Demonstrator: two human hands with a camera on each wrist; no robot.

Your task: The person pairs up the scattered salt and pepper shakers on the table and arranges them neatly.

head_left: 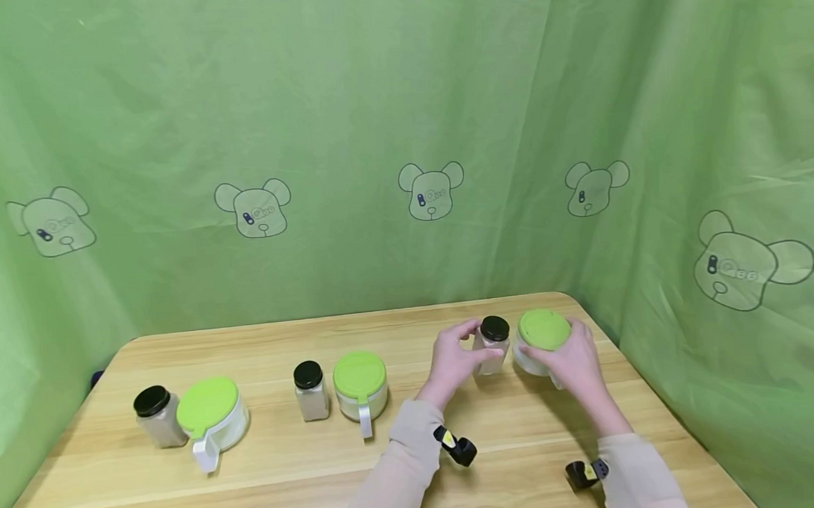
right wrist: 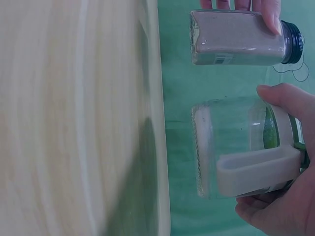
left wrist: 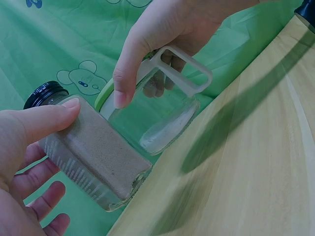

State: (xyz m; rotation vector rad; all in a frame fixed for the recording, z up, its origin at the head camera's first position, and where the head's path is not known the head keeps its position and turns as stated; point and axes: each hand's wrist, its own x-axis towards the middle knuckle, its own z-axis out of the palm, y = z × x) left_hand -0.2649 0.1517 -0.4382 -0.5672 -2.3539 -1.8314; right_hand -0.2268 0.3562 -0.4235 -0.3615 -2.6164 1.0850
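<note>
My left hand pinches a square glass spice jar with a black screw lid and greyish-brown powder inside. Its thumb lies on one face near the lid, the fingers on the opposite side. To its right, my right hand grips a round clear seasoning pot around its upper part, just under the green lid. The pot has a white handle and a little white grain at the bottom. In the right wrist view, both bases show a gap from the tabletop, and the two containers are held side by side, apart.
On the wooden table, another black-lidded jar stands beside a green-lidded pot near the middle. A similar jar and pot stand at the left. Green curtain hangs behind and along the sides.
</note>
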